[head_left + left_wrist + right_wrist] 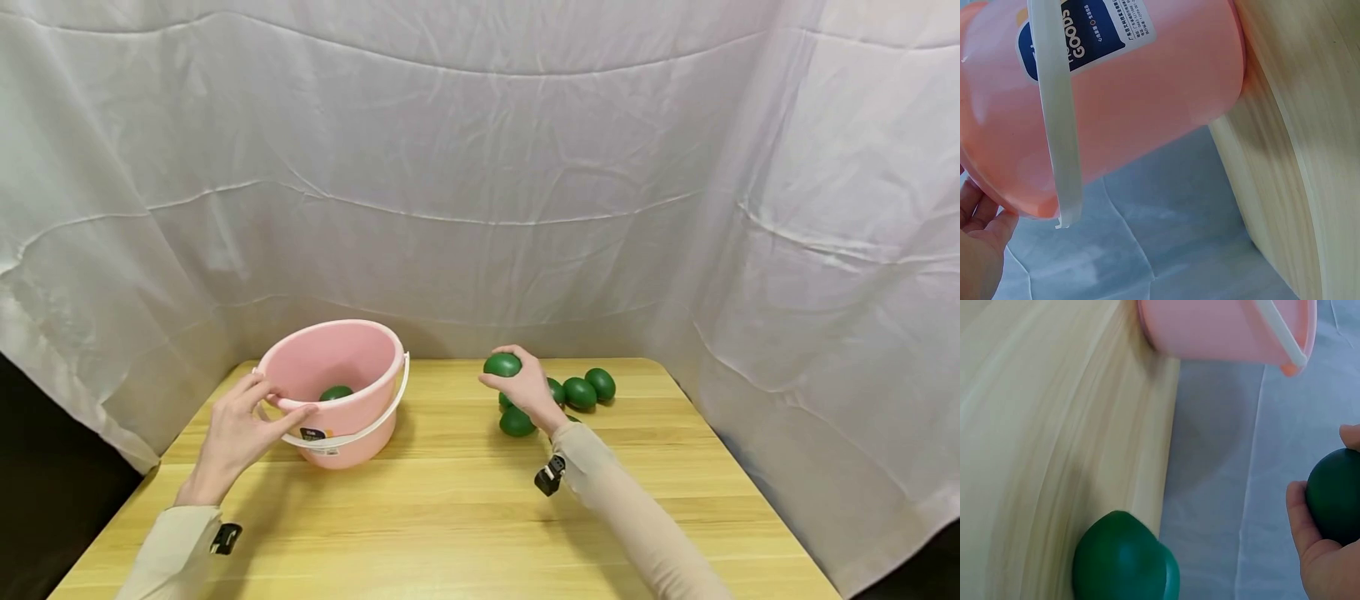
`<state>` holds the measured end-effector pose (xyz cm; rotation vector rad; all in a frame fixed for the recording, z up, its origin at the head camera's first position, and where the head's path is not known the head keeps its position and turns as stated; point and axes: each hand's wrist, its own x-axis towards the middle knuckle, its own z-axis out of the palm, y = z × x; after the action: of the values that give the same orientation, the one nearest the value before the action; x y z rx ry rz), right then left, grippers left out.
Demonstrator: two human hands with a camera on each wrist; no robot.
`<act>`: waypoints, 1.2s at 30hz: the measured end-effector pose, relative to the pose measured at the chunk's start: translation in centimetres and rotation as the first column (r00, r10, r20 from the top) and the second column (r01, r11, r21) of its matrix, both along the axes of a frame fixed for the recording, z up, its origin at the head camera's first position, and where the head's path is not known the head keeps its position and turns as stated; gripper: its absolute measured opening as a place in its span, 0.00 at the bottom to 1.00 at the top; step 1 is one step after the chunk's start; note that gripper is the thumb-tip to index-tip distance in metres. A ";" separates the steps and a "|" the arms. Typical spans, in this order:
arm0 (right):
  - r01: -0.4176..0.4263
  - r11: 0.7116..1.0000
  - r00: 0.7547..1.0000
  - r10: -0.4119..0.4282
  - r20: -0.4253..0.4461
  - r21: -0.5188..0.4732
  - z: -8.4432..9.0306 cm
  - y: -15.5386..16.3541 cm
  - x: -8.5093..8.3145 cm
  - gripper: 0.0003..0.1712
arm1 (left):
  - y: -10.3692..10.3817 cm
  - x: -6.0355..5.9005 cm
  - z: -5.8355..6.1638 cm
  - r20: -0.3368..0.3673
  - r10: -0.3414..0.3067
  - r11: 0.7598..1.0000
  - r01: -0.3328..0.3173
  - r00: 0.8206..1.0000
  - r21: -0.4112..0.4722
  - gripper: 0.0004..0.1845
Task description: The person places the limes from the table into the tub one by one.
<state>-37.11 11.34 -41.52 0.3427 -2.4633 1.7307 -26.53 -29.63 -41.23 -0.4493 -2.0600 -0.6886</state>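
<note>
A pink bucket point(384, 398) with a white handle stands at the left of the table, tipped slightly in the head view. My left hand point(234, 429) grips its near-left rim, fingers on the rim and thumb along the outer wall. One green oval fruit point(336, 392) lies inside the bucket. My right hand point(528, 390) holds another smooth, dark green oval fruit point(502, 365) between thumb and fingers, raised above the table. Beneath and beside that hand, several like fruits point(580, 393) lie in a cluster, partly hidden by the hand and wrist.
The light wooden table point(450, 517) reaches to pale grey curtains point(480, 167) at the back and sides. The bucket's white handle point(1060, 119) hangs down across its labelled front. A gap of bare wood separates the bucket from the fruit cluster.
</note>
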 end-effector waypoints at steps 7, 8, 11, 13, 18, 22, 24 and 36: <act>-0.032 0.999 0.999 0.032 0.006 -0.022 0.6 -1.6 0.1 0.28 | -0.3 0.1 -0.1 0.004 0.008 1.000 -0.008 1.000 -0.009 0.20; -0.038 0.999 0.999 0.038 0.003 -0.020 0.7 -1.9 0.1 0.28 | -0.3 0.1 -0.1 0.004 0.011 1.000 -0.011 1.000 -0.006 0.21; -0.049 0.999 0.999 0.048 -0.012 -0.011 1.0 -2.6 0.2 0.28 | -0.4 0.2 -0.2 0.001 0.023 1.000 -0.023 1.000 -0.002 0.21; -0.055 0.998 0.998 0.054 -0.020 -0.009 1.2 -3.0 0.3 0.28 | -0.4 0.1 -0.2 0.005 0.019 1.000 -0.019 1.000 0.001 0.21; -0.062 0.998 0.998 0.062 -0.028 -0.010 1.6 -3.7 0.5 0.28 | -0.4 0.0 -0.1 0.003 -0.002 1.000 0.002 1.000 0.000 0.20; -0.081 0.996 0.997 0.081 -0.021 -0.023 1.7 -4.1 0.5 0.28 | -0.3 0.0 -0.1 -0.008 -0.005 1.000 0.005 1.000 -0.002 0.20; -0.090 0.996 0.996 0.090 -0.021 -0.025 1.6 -4.3 0.4 0.28 | -0.3 0.0 -0.2 -0.009 -0.002 1.000 0.002 1.000 -0.002 0.20; -0.133 0.991 0.989 0.131 -0.061 -0.032 2.5 -6.8 0.0 0.28 | -0.3 0.0 -0.4 -0.014 -0.006 1.000 0.006 1.000 0.005 0.20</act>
<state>-37.14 4.50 -39.07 0.5570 -2.4154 1.7847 -26.51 -29.97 -41.61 -0.4561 -2.0436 -0.6925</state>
